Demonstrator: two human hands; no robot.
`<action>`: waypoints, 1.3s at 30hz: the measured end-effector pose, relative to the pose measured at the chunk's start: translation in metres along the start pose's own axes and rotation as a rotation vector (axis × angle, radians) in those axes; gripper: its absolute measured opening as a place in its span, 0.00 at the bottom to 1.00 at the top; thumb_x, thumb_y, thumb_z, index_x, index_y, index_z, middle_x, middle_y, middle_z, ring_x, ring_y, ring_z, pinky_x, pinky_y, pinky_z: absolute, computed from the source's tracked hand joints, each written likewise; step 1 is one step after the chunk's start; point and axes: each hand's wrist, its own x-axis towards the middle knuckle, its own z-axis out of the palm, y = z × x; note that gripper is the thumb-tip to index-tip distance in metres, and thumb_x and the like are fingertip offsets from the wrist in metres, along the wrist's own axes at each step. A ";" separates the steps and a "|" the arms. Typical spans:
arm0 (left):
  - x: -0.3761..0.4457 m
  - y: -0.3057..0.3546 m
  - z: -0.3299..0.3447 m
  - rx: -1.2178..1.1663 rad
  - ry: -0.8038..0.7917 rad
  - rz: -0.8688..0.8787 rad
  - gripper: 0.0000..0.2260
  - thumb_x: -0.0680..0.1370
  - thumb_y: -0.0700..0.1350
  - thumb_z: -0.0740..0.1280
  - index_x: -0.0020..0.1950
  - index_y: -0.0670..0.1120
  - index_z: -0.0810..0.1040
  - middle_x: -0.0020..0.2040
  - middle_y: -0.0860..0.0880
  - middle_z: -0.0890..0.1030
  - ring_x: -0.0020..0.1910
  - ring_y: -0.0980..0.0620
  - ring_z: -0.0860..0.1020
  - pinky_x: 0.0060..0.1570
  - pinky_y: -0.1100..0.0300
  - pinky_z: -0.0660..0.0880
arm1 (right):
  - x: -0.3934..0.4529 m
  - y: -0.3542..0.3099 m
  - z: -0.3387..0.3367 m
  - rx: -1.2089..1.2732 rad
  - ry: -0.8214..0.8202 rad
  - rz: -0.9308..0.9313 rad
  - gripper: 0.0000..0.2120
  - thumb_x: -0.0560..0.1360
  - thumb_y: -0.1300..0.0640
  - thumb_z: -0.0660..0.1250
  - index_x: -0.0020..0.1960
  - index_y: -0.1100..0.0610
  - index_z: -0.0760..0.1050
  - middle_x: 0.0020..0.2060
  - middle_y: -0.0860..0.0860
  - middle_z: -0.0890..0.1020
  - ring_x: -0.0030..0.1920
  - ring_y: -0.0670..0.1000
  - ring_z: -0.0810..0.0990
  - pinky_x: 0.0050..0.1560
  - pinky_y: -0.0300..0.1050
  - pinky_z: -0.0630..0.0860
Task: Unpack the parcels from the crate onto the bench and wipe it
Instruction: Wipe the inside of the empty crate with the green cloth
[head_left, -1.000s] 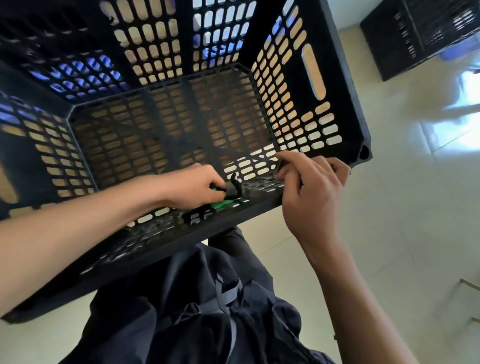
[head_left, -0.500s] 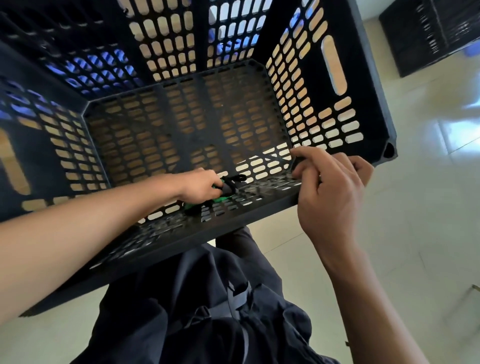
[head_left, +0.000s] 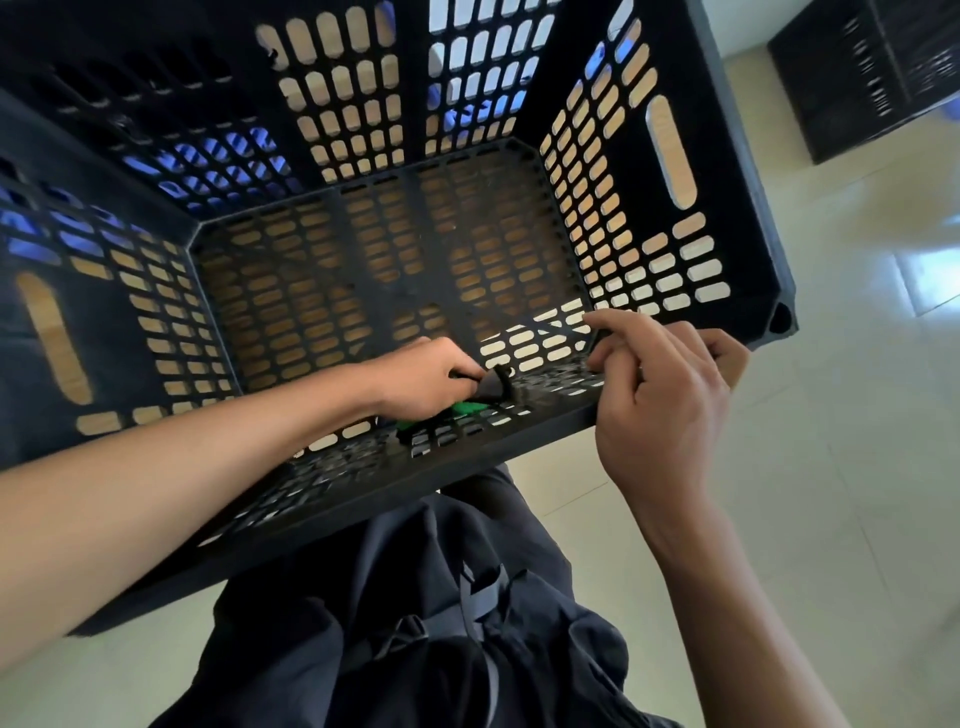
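Hands come first: the left hand is inside the crate, with its fingers curled closed around a small black and green object that lies against the near wall; what this object is I cannot tell. The right hand is on the near rim at the right corner of the crate, its fingers bent and partly closed, the fingertips pinching or pressing at the perforated wall there, and the last fingers hook over the rim on the outside. The crate is black plastic with many slots, tilted toward the person, and no parcels are seen in it; only the small object under the left hand is inside. The two hands are near each other, the object between them, closer to the left. Below the hands are dark trousers and a pale tiled floor. Far beyond the right hand another dark crate stands on the floor.
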 end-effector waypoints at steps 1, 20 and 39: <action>-0.003 0.006 -0.002 0.005 -0.004 0.023 0.10 0.83 0.50 0.62 0.51 0.57 0.85 0.43 0.46 0.84 0.36 0.47 0.78 0.45 0.53 0.78 | 0.000 0.000 0.000 0.001 0.004 -0.001 0.18 0.79 0.59 0.54 0.51 0.53 0.84 0.38 0.43 0.83 0.41 0.48 0.78 0.59 0.56 0.66; -0.101 0.052 -0.034 -0.210 0.038 0.241 0.12 0.80 0.55 0.69 0.64 0.61 0.82 0.59 0.70 0.81 0.60 0.71 0.77 0.59 0.78 0.68 | -0.001 0.001 0.001 0.019 -0.002 0.023 0.20 0.78 0.59 0.53 0.53 0.52 0.84 0.37 0.44 0.83 0.41 0.48 0.76 0.59 0.47 0.62; -0.023 -0.017 0.000 0.234 -0.150 -0.175 0.11 0.82 0.42 0.60 0.55 0.45 0.82 0.39 0.47 0.78 0.36 0.48 0.75 0.40 0.56 0.72 | -0.001 0.002 0.003 -0.001 0.026 0.018 0.19 0.79 0.60 0.55 0.53 0.52 0.85 0.37 0.45 0.83 0.38 0.49 0.76 0.57 0.50 0.63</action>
